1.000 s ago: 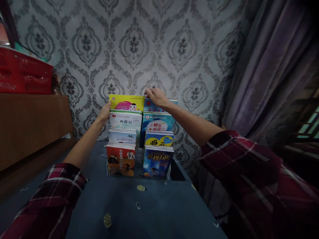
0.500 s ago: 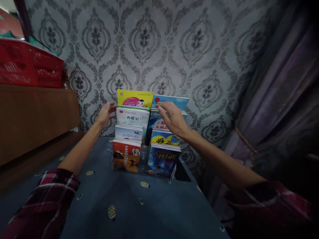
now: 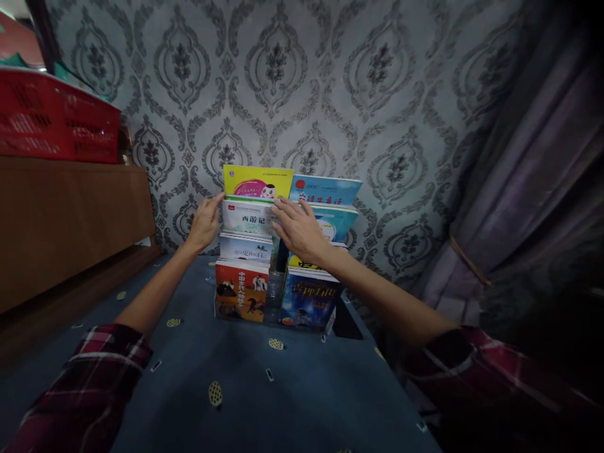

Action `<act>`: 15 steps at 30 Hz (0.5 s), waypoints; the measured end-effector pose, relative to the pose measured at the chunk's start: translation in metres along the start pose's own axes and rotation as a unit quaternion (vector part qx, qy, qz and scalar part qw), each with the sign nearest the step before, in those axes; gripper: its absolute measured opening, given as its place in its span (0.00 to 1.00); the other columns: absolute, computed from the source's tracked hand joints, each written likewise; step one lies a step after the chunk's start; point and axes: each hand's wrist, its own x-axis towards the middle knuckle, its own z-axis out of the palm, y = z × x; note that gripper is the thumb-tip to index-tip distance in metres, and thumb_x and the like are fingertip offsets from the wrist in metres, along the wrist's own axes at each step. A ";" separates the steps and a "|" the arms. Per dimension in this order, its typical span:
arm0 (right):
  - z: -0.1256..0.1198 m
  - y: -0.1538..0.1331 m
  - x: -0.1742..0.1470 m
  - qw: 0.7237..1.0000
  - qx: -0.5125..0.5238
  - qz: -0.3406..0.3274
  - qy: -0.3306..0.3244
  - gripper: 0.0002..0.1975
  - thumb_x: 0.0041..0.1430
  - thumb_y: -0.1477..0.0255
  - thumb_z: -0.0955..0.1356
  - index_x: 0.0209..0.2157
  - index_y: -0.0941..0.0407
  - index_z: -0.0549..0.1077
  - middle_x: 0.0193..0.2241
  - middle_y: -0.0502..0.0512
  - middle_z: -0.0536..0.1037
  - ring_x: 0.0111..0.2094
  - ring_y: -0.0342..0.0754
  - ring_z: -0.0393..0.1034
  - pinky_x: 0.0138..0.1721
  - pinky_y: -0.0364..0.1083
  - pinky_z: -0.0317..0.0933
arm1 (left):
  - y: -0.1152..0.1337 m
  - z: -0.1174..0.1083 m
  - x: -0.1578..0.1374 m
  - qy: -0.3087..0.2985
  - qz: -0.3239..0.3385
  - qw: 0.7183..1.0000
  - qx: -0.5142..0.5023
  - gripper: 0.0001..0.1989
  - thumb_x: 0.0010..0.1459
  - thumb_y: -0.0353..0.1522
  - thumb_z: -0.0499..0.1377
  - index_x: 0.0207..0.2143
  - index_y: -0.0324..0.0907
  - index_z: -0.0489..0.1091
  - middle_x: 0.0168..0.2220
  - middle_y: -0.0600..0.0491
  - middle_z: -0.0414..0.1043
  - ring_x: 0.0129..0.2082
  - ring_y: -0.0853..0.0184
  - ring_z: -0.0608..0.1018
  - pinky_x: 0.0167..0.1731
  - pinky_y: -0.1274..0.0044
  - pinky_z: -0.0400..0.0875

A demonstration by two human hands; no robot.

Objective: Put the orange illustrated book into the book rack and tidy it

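Two columns of paperback books stand in tiers in a clear stand point(image 3: 274, 299). My left hand point(image 3: 206, 221) is at the left edge of a white book point(image 3: 243, 215), its fingertips at the top corner, fingers stretched out. Across that book's right edge my right hand point(image 3: 304, 234) lies with fingers extended, partly covering the right column. Behind the white book rises a yellow book point(image 3: 258, 179); below it are a pale book point(image 3: 243, 250) and an orange-red book point(image 3: 242, 292). The right column shows a light blue book point(image 3: 325, 187), a teal book point(image 3: 343, 220) and a dark blue book point(image 3: 306, 302).
The stand rests on a dark blue patterned tablecloth point(image 3: 236, 415) against a patterned wall point(image 3: 321, 82). A wooden cabinet point(image 3: 75, 226) with a red basket point(image 3: 56, 119) on top is at left. A purple-grey curtain point(image 3: 491, 239) hangs at right.
My right hand has moved left from the right column to the white book's right edge, uncovering more of the light blue book. My left hand has come in against the left edge.
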 end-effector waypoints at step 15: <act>-0.002 -0.053 -0.082 0.974 0.202 0.027 0.097 0.15 0.72 0.69 0.58 0.50 0.56 0.73 0.48 0.63 0.80 0.52 0.54 0.73 0.54 0.56 0.67 | 0.009 -0.006 -0.054 0.092 -0.215 0.928 -0.290 0.27 0.59 0.35 0.54 0.61 0.43 0.60 0.44 0.47 0.76 0.43 0.61 0.80 0.37 0.70 0.78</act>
